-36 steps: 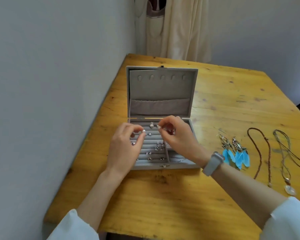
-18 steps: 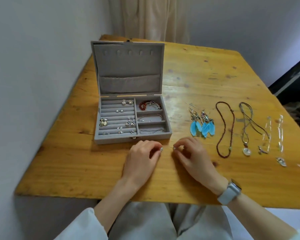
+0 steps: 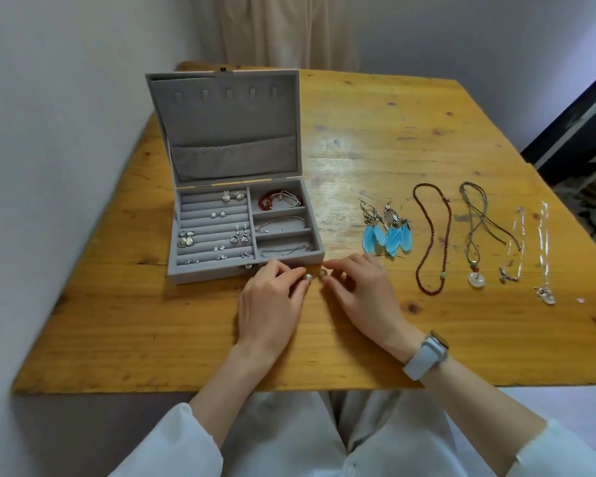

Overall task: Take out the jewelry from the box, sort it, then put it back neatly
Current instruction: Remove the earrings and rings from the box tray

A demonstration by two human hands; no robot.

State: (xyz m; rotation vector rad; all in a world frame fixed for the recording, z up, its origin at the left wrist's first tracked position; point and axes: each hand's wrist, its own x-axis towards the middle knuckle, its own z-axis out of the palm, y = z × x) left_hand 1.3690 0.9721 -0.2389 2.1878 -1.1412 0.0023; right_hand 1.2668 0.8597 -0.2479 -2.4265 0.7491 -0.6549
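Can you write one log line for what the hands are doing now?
left hand: pinching pearl earring | right hand: pinching its twin | jewelry box: open

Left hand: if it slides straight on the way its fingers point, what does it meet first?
The left hand points up and right, a small pearl stud at its fingertips. Straight on, it would likely meet the jewelry box at its front right corner first; depth is unclear.

Bare worktop (image 3: 410, 125) lies open along the far edge and near edge. The jewelry box (image 3: 245, 235) with upright lid blocks the left side; feather earrings (image 3: 387, 232) and necklaces (image 3: 475, 235) crowd the right.
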